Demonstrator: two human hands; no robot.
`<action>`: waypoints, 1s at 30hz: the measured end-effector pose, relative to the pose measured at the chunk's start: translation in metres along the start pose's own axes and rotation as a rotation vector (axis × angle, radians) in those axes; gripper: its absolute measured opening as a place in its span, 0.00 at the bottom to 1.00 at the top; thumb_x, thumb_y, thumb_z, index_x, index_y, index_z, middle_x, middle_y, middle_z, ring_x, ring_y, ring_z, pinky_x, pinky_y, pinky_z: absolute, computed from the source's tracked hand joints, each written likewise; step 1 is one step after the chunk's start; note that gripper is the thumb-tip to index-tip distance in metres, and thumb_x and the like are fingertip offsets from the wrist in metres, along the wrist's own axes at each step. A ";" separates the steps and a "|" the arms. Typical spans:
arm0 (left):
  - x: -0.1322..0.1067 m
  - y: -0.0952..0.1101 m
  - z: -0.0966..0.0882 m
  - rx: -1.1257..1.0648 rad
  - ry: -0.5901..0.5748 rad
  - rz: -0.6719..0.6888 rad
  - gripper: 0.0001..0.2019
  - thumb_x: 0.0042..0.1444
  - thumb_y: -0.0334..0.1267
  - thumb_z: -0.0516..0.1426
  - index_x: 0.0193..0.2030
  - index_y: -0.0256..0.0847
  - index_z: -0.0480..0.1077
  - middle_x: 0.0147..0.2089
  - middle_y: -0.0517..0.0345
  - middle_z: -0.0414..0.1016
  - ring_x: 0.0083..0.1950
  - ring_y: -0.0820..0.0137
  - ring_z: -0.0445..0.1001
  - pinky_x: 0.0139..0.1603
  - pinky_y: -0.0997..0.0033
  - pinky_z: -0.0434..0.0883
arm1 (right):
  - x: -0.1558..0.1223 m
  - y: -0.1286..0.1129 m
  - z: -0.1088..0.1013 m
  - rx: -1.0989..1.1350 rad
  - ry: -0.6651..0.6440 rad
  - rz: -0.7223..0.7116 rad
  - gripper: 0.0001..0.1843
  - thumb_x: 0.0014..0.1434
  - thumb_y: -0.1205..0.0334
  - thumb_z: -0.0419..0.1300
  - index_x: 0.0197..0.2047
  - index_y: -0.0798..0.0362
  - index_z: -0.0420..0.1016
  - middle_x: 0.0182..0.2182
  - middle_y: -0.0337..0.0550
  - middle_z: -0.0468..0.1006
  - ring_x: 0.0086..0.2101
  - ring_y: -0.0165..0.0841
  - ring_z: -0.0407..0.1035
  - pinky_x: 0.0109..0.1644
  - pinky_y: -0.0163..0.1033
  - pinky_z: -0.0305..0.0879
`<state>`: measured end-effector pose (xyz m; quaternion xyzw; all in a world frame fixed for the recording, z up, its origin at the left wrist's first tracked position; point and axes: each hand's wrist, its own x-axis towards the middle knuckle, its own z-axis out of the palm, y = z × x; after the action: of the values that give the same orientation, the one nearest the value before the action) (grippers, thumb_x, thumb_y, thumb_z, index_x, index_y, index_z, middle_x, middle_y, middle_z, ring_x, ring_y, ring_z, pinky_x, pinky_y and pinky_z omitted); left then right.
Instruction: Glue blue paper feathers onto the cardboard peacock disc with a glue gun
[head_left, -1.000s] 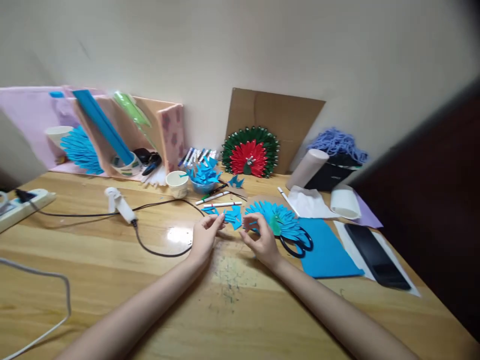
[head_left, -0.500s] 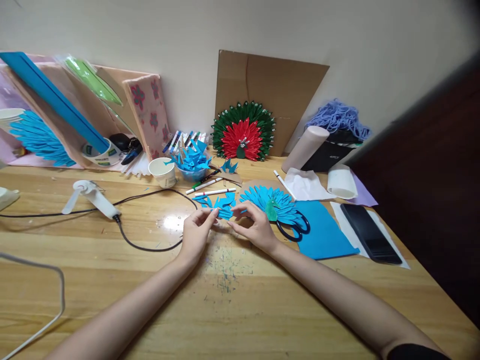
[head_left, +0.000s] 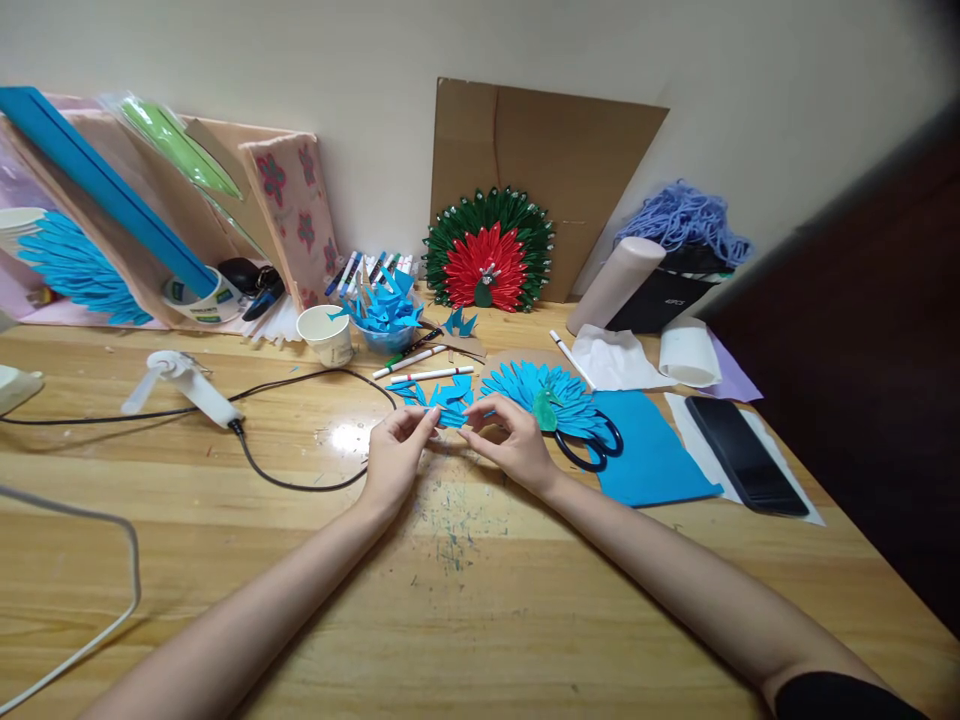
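A wooden tabletop (head_left: 480, 600) fills the view, with a pale wall behind it. A brown cardboard sheet (head_left: 570, 140) leans on that wall, and a round red-and-green paper fan (head_left: 489, 250) stands against its lower edge. On the right side of the tabletop lies a flat blue paper sheet (head_left: 649, 455), and just right of it a black phone (head_left: 742, 455) rests on white paper. A round blue paper fan (head_left: 525, 385) lies at the sheet's left edge, with black-handled scissors (head_left: 592, 450) lying partly on the sheet, their blades hidden under the fan.

Further left, a white tool (head_left: 187, 385) lies on its side with a black cord running from it. Near the wall stands a white paper cup (head_left: 326, 335), just beside a bowl (head_left: 386, 325) heaped with folded blue paper. Two pens (head_left: 431, 372) lie in front of the bowl, and loose blue scraps (head_left: 420, 392) are scattered just below them.

The person's left hand (head_left: 394, 460) and right hand (head_left: 517, 450) meet near the middle of the tabletop, just left of the blue fan. The fingers of both are drawn narrow, thumb against fingertips, each pinching one end of a small blue paper piece (head_left: 452, 418) held between the hands, just above the wood and close to the scraps.
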<state>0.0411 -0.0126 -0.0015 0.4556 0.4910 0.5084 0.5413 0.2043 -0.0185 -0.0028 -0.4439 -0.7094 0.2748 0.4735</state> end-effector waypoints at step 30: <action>-0.001 0.000 0.001 0.041 -0.069 0.041 0.11 0.49 0.44 0.59 0.27 0.37 0.72 0.27 0.58 0.74 0.29 0.73 0.69 0.33 0.75 0.67 | 0.000 0.000 -0.001 -0.034 0.015 -0.026 0.03 0.55 0.62 0.58 0.33 0.51 0.70 0.29 0.39 0.72 0.29 0.29 0.69 0.35 0.37 0.69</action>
<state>0.0419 -0.0138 -0.0017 0.4939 0.4731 0.4930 0.5379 0.2052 -0.0189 -0.0024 -0.4449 -0.7161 0.2531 0.4747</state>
